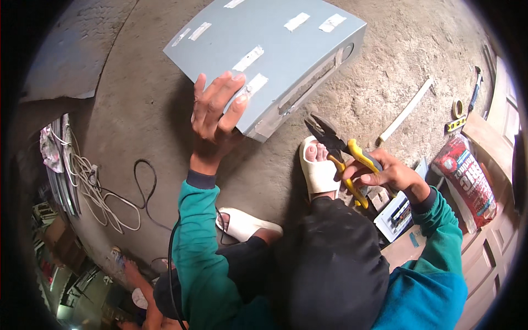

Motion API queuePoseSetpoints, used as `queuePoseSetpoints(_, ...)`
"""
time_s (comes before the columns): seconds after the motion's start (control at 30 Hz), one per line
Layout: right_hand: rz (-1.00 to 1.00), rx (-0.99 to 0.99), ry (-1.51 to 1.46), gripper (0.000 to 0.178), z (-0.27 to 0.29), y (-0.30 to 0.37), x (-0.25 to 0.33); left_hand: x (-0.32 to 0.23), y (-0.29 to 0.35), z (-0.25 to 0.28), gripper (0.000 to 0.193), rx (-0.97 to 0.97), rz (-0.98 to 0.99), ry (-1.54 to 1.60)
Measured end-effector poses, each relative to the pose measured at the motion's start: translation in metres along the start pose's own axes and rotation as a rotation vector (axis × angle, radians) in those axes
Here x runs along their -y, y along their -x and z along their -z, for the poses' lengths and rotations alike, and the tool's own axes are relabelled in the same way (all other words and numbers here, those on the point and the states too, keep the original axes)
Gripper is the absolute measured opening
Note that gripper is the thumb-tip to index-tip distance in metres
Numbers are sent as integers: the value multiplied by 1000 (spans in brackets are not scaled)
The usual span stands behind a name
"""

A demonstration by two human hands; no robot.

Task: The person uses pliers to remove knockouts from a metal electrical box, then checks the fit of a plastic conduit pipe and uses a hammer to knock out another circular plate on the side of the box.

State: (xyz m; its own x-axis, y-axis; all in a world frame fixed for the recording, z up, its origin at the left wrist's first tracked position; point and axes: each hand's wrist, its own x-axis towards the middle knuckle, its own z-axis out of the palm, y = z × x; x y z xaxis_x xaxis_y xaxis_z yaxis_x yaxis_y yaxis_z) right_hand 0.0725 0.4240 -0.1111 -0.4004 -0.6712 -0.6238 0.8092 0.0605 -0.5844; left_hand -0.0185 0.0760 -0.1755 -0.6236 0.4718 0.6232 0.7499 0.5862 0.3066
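A grey box-shaped metal case [275,41] with several strips of whitish tape stands on the concrete floor in front of me. My left hand [217,113] rests on its near left corner, fingers spread over the top. In my right hand [388,170] are pliers [357,154] with yellow-and-grey handles. Their dark jaws are parted and point up and left, beside the case's near side and apart from it. That side of the case has a long slot and a round mark near its right end.
Right of the case lie a pale strip [407,110], a tape roll [457,108], a yellow level [455,124] and a red-and-white bag [467,181]. Cables [107,192] coil at left. Another person's arm [140,286] shows at lower left. My sandals [250,224] are below the case.
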Motion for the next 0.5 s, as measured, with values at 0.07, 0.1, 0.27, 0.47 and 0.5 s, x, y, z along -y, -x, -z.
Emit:
queuePoseSetpoints(0.07, -61, 90, -221, 38, -2, -5, 3, 1, 0, 2, 55, 2, 20, 22)
queuePoseSetpoints(0.1, -58, 92, -222, 38, -4, -11, 0, 2, 0, 2, 54, -3, 15, 18)
queuePoseSetpoints(0.27, 17, 388, -659, 38, -1, -33, -22, 6, 5, -2, 53, -2, -12, -7)
queuePoseSetpoints(0.47, 54, 471, -815, 34, 3, -41, -35, 3, 4, -1, 51, 7, -9, -9)
queuePoseSetpoints(0.5, 50, 492, -830, 34, 3, -41, -36, 2, 3, 0, 51, -2, 1, 1)
